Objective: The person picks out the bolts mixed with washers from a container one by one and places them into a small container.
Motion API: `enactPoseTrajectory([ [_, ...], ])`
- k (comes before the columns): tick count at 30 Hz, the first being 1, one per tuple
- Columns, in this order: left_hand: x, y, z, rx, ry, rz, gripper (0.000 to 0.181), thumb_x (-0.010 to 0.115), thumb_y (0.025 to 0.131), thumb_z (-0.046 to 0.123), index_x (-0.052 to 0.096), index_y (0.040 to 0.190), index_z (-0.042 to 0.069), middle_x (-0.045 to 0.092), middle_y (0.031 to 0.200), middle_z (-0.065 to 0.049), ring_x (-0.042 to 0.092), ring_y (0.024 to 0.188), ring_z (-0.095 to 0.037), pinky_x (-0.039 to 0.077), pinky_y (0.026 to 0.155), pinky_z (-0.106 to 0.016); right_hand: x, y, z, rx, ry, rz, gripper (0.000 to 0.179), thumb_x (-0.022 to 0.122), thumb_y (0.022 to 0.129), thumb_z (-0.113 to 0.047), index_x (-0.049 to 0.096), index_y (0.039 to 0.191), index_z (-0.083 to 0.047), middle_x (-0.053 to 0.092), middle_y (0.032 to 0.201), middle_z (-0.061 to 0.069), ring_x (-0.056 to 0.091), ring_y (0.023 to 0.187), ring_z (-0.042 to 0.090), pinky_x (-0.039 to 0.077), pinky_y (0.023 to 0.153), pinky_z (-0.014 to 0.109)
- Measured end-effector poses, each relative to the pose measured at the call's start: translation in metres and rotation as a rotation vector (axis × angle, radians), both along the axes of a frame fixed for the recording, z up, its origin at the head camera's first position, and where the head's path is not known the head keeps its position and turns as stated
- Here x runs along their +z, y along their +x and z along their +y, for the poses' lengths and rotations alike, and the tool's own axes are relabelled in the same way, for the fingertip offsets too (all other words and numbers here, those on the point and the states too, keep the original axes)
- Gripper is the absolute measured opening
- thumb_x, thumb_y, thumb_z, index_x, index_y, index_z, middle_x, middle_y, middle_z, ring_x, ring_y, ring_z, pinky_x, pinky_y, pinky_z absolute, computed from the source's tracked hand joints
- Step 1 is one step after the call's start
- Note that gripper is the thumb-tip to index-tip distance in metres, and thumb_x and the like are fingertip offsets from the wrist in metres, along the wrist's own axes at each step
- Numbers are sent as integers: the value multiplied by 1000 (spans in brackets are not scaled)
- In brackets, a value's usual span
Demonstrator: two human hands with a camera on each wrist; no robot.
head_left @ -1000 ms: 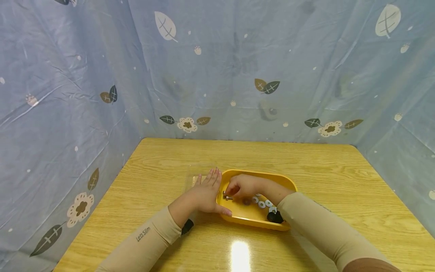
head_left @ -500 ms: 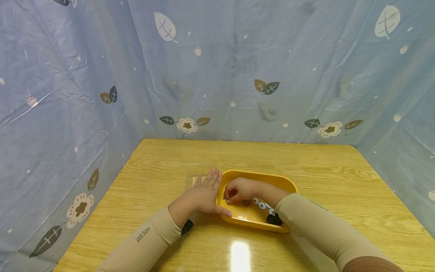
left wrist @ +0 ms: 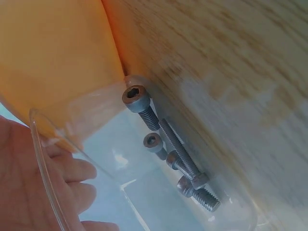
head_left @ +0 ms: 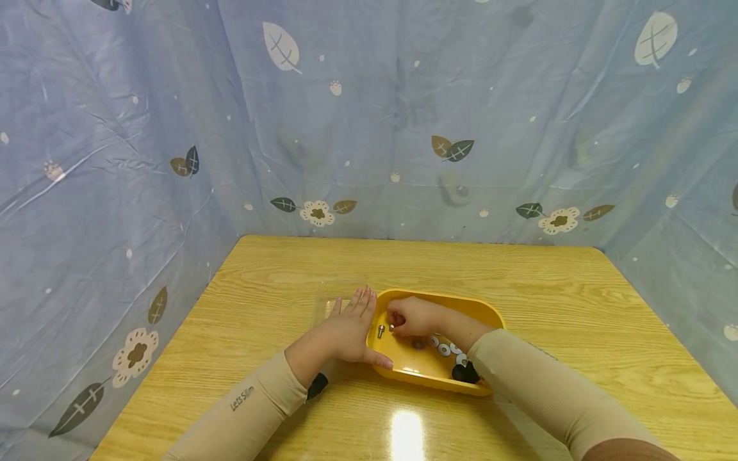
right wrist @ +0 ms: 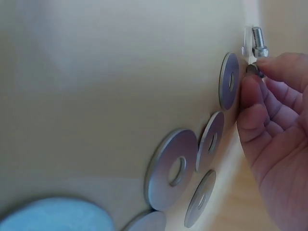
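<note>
My right hand [head_left: 416, 316] is inside the yellow tray [head_left: 416, 363], thumb and fingertips pinching a small bolt [right wrist: 254, 70], mostly hidden by the fingers. Beside it on the tray floor lies another silver bolt [head_left: 381, 331]. Several flat washers [right wrist: 172, 168] lie in the tray nearer the right wrist. My left hand [head_left: 346, 330] lies across the tray's left end, fingers straight and thumb over the near rim. Under and beside it is a clear plastic box [left wrist: 144, 197]. Several socket-head bolts [left wrist: 137, 99] lie inside that box in the left wrist view.
A black object [head_left: 464, 372] sits in the tray's near right corner. Another black piece [head_left: 317, 385] is beside the left wrist. The wooden table [head_left: 277, 269] reaches back to a blue patterned curtain [head_left: 369, 128].
My right fingers have moved slightly right and away from the left end of the tray, leaving one bolt lying apart from the pinched one. My left hand has kept its place.
</note>
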State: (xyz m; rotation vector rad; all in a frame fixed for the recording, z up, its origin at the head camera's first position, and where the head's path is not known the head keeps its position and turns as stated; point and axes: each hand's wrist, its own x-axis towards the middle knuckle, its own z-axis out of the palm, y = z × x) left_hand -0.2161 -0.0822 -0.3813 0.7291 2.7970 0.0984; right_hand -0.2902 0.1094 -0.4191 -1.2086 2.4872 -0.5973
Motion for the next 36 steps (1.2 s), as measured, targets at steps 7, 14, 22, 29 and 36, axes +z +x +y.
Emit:
enactPoseTrajectory([
  [7,3,1,0,4,13,-15,129,43,58,87,1,146,3,-7,151,-13,-8,139,-27,7,106,-57,2,0,2,-54,-30,-109,14,66,82,-9,58,93,-7,56,71,-6,51,62,5,45,58,21],
  [14,0,-1,0,5,3,-11,130,41,57,88,0,147,4,-7,152,-13,-5,139,-28,8,107,-56,1,-2,8,-34,-59,-244,23,72,77,-5,59,96,-5,56,67,-2,50,56,5,43,53,20],
  [22,1,0,1,16,3,-25,130,42,57,88,-1,147,5,-7,151,-13,-5,139,-27,8,107,-56,-2,-3,9,57,-62,-225,27,70,78,-4,61,104,-7,54,67,-4,48,57,4,44,55,19],
  [29,3,0,2,26,15,-34,130,45,57,87,1,147,4,-7,152,-13,-5,139,-27,8,107,-56,-2,0,7,79,-70,-214,29,73,77,-10,58,102,-5,52,65,-6,48,54,3,43,52,19],
  [36,6,0,2,16,9,-39,129,47,58,86,0,147,4,-8,151,-13,-6,139,-26,8,107,-55,-3,0,4,62,-61,-149,21,70,80,-14,60,97,-7,51,65,-7,48,56,1,43,54,19],
])
